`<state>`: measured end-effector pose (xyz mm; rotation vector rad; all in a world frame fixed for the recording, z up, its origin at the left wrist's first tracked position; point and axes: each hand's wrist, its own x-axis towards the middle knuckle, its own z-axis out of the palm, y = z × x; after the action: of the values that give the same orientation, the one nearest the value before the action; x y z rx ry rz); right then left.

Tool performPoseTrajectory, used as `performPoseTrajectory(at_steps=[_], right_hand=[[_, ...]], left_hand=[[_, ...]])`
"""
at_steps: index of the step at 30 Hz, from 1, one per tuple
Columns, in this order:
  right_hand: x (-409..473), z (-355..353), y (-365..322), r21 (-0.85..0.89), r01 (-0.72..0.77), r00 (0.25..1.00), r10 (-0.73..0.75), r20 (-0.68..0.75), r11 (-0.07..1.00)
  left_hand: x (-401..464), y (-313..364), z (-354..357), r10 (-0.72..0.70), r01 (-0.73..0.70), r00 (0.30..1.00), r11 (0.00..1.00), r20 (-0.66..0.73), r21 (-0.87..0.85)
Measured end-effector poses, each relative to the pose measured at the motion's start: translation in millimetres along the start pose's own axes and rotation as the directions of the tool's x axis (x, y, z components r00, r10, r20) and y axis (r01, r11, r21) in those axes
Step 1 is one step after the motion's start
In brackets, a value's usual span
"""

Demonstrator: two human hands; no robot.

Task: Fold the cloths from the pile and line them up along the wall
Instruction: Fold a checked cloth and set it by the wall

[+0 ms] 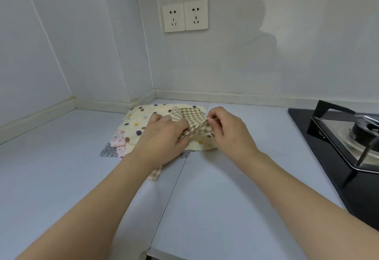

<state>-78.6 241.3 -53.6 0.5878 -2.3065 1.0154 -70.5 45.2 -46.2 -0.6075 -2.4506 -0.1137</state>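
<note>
Left hand (164, 134) and right hand (225, 128) pinching checked cloth (190, 116) between them, atop pile (135, 124)

Pile of small patterned cloths (143, 128) on pale grey laminate surface (61, 177), toward 12 o'clock, near wall corner. Beige-and-brown checked cloth (190, 116) on top of pile, its 3 o'clock edge lifted. Left hand (164, 134) on pile at 9 o'clock of checked cloth; right hand (227, 128) at its 3 o'clock edge. Black glass gas hob (307, 120) at 3 o'clock, well apart from pile. Two white wall sockets (184, 16) on back wall above pile, 12 o'clock.
</note>
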Motion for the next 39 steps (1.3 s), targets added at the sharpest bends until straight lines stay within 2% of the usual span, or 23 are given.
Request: performPoseTrajectory(at_steps=[2,5,7,9,11,16,18,22,25,30,33,36,39], right_hand=[[3.7,-18.0,-17.6,-0.068,0.022,0.999,-0.024,-0.035,0.997],[10.3,-58.5,-45.5,-0.174,0.107,0.987,-0.126,-0.100,0.979],[11.8,-89.1,-65.8,-0.237,0.156,0.976,-0.186,-0.112,0.959],[10.2,-119.8,-85.5,-0.289,0.160,0.972,-0.202,-0.120,0.944],[5.3,-149.6,-103.1,-0.326,0.158,0.965,-0.216,-0.148,0.932],[-8.7,-206.1,-126.6,-0.347,0.118,0.956,-0.201,-0.214,0.930],[-12.1,-217.2,-124.7,-0.343,0.076,0.958,-0.164,-0.235,0.936],[-20.1,-216.4,-99.8,-0.302,-0.035,0.972,-0.038,-0.230,0.953],[-28.7,-192.6,-65.7,-0.232,-0.114,0.981,0.071,-0.183,0.966],[-44.0,-140.4,-8.3,-0.072,-0.265,0.962,0.257,-0.094,0.962],[-61.7,-123.7,1.6,-0.117,-0.234,0.972,0.231,-0.035,0.965],[-96.5,-119.8,-0.4,-0.201,-0.121,0.990,0.133,0.048,0.972],[-132.0,-122.9,-2.4,-0.274,-0.022,0.984,0.070,0.164,0.961]], left_hand=[[-2.7,3.7,-22.9,-0.025,0.022,0.999,0.997,0.036,0.075],[-0.9,11.6,-71.2,-0.074,0.069,0.996,0.993,0.053,0.099],[4.7,17.3,-106.2,-0.107,0.093,0.985,0.990,0.136,0.105],[11.1,26.1,-141.3,-0.173,0.190,0.938,0.981,0.299,-0.028],[15.8,37.1,-175.2,-0.218,0.321,0.876,0.929,0.430,-0.184],[24.5,60.8,-226.3,-0.162,0.423,0.814,0.825,0.558,-0.376],[27.8,63.2,-228.5,-0.161,0.436,0.822,0.795,0.546,-0.421],[29.6,60.5,-201.7,-0.197,0.409,0.857,0.822,0.477,-0.396],[25.8,54.7,-155.9,-0.255,0.456,0.829,0.824,0.498,-0.336],[1.7,49.2,-83.7,-0.289,0.436,0.849,0.856,0.443,-0.278],[-20.8,42.5,-59.5,-0.255,0.335,0.898,0.924,0.358,-0.183],[-51.4,36.4,-45.3,-0.124,0.153,0.962,0.983,0.241,-0.103],[-83.4,37.3,-47.5,0.028,-0.010,0.975,0.996,0.219,-0.086]])
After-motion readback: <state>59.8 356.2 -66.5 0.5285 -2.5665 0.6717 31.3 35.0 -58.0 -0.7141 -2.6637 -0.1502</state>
